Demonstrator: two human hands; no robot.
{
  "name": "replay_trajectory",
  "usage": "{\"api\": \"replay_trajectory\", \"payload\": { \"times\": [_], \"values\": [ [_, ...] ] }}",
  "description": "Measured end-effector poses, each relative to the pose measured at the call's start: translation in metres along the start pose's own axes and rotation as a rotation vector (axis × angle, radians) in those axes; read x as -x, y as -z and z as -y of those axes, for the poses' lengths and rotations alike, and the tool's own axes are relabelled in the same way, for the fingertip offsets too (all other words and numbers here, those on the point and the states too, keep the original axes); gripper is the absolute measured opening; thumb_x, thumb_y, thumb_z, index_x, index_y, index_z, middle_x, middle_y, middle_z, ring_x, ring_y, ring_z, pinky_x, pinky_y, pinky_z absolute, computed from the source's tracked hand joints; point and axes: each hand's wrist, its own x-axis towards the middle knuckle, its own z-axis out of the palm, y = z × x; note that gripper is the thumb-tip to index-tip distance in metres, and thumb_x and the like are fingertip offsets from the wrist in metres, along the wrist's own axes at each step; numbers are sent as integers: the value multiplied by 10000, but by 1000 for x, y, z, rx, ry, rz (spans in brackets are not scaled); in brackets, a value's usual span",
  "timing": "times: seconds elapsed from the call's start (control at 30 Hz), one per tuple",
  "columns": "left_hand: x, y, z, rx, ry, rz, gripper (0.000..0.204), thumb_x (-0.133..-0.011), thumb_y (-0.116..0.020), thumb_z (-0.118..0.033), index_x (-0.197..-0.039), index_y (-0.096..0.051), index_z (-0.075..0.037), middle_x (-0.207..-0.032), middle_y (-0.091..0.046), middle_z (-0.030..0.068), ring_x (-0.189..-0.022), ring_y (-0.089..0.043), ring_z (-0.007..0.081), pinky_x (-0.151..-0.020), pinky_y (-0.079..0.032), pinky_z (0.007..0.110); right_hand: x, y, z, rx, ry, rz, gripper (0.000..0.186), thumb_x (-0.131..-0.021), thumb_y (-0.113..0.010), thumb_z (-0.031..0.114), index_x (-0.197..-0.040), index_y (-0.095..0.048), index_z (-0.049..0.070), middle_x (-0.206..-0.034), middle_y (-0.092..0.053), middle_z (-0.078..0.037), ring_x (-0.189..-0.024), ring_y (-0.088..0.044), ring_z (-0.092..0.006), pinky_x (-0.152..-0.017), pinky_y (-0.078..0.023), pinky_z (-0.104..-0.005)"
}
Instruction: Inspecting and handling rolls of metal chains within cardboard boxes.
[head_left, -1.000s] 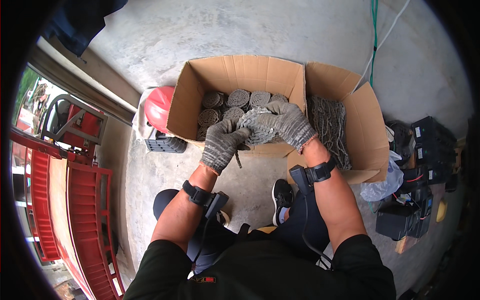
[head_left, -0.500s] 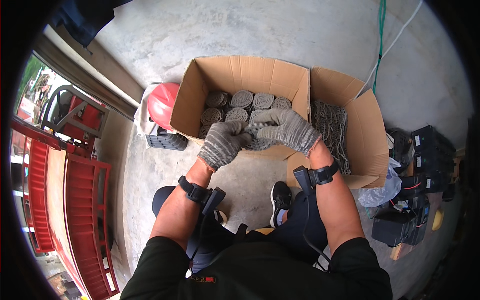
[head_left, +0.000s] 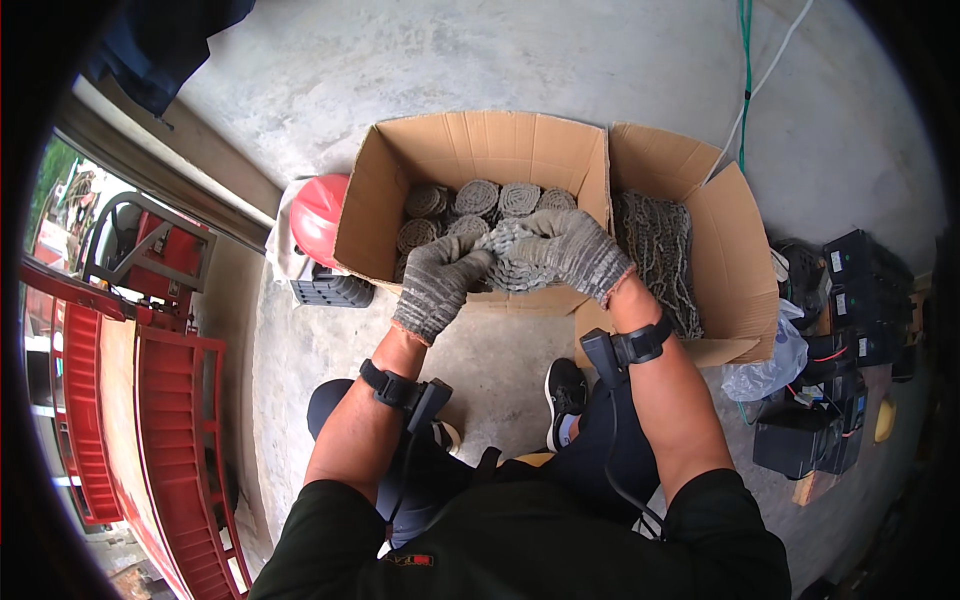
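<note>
Both my hands wear grey striped knit gloves and meet above the front edge of the left cardboard box [head_left: 370, 215]. Between them is a grey metal chain [head_left: 517, 268], partly rolled up and held on edge. My left hand [head_left: 437, 283] pinches its left side with closed fingers. My right hand [head_left: 582, 255] curls over the top right of the chain, thumb and fingers closed on it. Inside the left box several rolled chains [head_left: 519, 199] stand in rows; my hands hide the front ones. The right box [head_left: 735, 255] holds lengths of chain [head_left: 655, 260] laid side by side.
A red helmet [head_left: 318, 220] sits left of the boxes, over a black plastic crate [head_left: 333, 290]. At right are a clear plastic bag [head_left: 765, 368] and several black batteries [head_left: 795, 445]. A red cart [head_left: 185, 430] stands at far left. Green and white cables hang on the wall.
The chain between my hands has tilted, showing more of its rolled side. My right hand has shifted slightly left and its fingers are more bent. The whole view has shifted a little.
</note>
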Motion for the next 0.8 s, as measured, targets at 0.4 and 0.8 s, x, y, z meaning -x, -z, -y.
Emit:
{"api": "replay_trajectory", "payload": {
  "times": [0.4, 0.8],
  "values": [
    [-4, -13, 17, 308, 7, -209, 307, -985, -634, -198, -1201, -683, 15, -951, -716, 63, -814, -644, 114, -753, -529, 254, -13, -9, -7, 54, 142, -261, 256, -841, -792, 132, -1031, -706, -17, -964, -637, -41, -883, -567, -121, -820, -486, -272],
    [-8, -5, 8, -25, -28, -239, 319, -955, -666, -185, -1190, -677, 29, -917, -719, 71, -719, -639, 110, -641, -535, 265, -27, -18, -33, -94, 432, -413, 228, -796, -779, 200, -782, -638, 21, -740, -562, -103, -742, -541, -261, -725, -399, -394]
  ]
}}
